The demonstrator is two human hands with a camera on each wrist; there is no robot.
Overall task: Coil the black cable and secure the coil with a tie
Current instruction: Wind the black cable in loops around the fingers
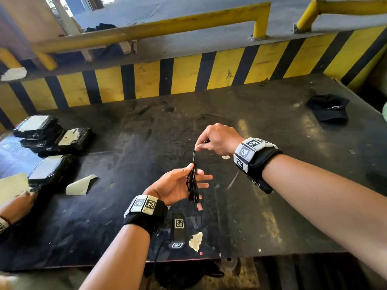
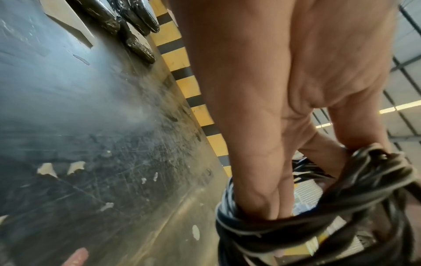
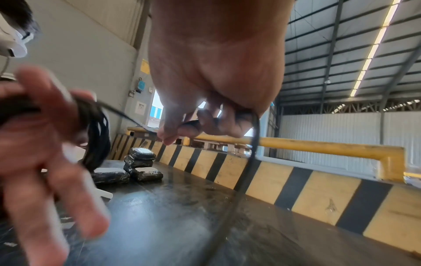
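Black cable (image 1: pixel 192 183), gathered into a narrow hank of loops, hangs from our left hand (image 1: pixel 178 186) above the dark worktable (image 1: pixel 272 195), near its front edge. We see the left thumb and fingertips pinching the hank near its top, the remaining fingers spread loosely behind it. Our right hand (image 1: pixel 217 140) sits just above and beyond, thumb and forefinger closed on a thin black strand (image 1: pixel 194 158) that rises from the top of the hank.

In the right wrist view a dark line (image 3: pixel 247 158) also drops from that hand toward the table; we cannot tell whether it is the cable's free tail or the tie.

We judge the coiling nearly or fully done, and the work now at the binding stage. The next move, as we read it, calls for the right hand to carry the strand around the neck of the hank while the left keeps the loops pressed together, then to cinch it snug; slack in the left pinch could let the loops splay.

The hank's long axis runs nearly upright, its pinched end toward the right hand and its looped end (image 1: pixel 193 198) hanging down toward the table and toward us.

Black wrapped packets (image 1: pixel 54 136) lie at the table's left.
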